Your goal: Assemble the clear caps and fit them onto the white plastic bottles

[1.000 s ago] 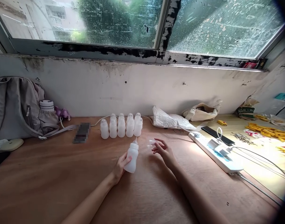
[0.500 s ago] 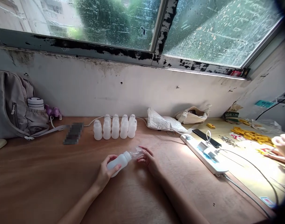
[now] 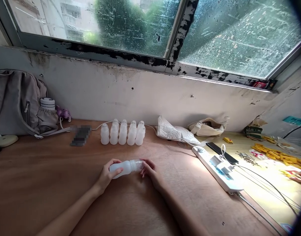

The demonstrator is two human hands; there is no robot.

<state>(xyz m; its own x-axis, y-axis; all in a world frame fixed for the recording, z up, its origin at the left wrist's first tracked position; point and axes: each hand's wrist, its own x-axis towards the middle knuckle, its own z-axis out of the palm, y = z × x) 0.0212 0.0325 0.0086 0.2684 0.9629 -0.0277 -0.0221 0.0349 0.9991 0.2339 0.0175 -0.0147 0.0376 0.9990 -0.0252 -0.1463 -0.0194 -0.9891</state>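
My left hand (image 3: 110, 173) is wrapped round a translucent white plastic bottle (image 3: 123, 169), which lies almost level above the brown table (image 3: 111, 206). The bottle's mouth end points right. A clear cap (image 3: 136, 165) sits over that end, and my right hand (image 3: 149, 170) grips it with closed fingers. Whether the cap is fully seated I cannot tell. Behind my hands, several similar white bottles with clear caps (image 3: 123, 133) stand upright in a cluster near the wall.
To the right lies a white power strip (image 3: 214, 170) with chargers and cables, beside a dark phone (image 3: 221, 153). White padded packaging (image 3: 175, 131) and a beige bag (image 3: 208, 127) rest by the wall. Yellow parts (image 3: 275, 154) lie far right. A grey backpack (image 3: 19, 101) stands left.
The clear cap, apart from or only touching the bottle's mouth before, now covers it. The bottle has tipped closer to level. My view has turned slightly left.
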